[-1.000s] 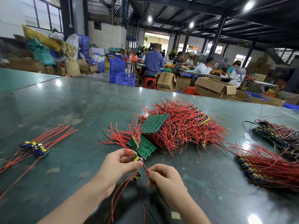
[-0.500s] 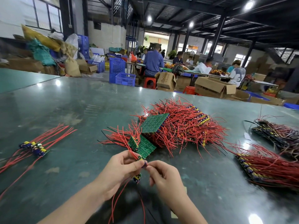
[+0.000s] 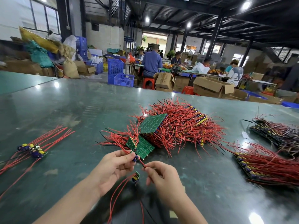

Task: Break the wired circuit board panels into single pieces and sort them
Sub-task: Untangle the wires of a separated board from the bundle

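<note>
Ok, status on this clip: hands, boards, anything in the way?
Left hand pinches small wired board piece. Right hand pinches its red wire. Another piece lies between hands. Nothing blocking.

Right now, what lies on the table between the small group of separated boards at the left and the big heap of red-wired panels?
In the head view, only bare green tabletop separates the small group from the heap.

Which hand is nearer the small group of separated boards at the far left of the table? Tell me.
Left. The left hand lies toward the separated boards, though well apart; the right hand is beyond it, farther away.
</note>
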Demonstrator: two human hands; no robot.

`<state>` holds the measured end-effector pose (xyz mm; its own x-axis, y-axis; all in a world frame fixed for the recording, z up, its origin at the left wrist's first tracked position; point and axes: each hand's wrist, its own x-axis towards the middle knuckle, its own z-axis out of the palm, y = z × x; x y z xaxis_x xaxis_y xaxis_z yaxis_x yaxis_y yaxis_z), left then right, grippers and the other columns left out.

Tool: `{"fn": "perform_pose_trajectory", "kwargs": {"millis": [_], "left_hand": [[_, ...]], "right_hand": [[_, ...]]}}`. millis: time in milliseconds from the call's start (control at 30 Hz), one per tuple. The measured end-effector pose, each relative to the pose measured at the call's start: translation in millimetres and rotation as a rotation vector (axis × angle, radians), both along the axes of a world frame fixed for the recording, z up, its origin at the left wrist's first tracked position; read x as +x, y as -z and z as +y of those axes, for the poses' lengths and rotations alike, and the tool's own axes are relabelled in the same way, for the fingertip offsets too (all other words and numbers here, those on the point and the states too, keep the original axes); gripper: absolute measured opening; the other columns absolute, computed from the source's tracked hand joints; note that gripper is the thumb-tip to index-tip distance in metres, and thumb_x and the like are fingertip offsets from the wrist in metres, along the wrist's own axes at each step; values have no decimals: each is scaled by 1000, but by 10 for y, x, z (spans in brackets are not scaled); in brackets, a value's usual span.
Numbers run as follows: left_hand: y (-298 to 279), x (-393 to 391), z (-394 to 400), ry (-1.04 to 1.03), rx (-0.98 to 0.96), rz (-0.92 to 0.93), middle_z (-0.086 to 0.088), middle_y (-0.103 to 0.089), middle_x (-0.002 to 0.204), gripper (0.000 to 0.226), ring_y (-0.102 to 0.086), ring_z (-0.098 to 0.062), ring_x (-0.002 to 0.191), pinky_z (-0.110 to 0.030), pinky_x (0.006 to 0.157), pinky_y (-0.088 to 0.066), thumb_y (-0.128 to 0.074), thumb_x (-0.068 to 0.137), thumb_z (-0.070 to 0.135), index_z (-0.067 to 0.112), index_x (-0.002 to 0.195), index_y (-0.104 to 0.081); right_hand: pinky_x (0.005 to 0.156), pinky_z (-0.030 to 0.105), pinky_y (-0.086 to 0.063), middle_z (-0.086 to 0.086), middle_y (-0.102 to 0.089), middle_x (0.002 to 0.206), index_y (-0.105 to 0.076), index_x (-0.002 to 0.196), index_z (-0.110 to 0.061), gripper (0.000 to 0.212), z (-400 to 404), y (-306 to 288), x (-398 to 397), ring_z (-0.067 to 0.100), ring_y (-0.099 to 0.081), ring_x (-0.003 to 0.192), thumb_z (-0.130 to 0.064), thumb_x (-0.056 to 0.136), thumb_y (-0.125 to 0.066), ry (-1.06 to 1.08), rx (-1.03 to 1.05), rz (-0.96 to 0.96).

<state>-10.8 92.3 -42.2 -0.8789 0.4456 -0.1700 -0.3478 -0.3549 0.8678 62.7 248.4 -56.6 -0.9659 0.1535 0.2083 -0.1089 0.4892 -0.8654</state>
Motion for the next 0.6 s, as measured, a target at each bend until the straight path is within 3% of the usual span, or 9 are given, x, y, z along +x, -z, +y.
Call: {"fn": "perform_pose_trajectory", "kwargs": {"millis": [600], "left_hand": [[-21,-179,-141,-95,29,-69,-7,-70,66,15,-63,-9,48,-22,48,-55,-66,64,10,5,77,-68]], "right_hand": [[56,13,-35,-13,-64,55,-62,76,-34,23,45,-46,13,2,-46,51,-21,94,-54,-9,160,-57]]}}
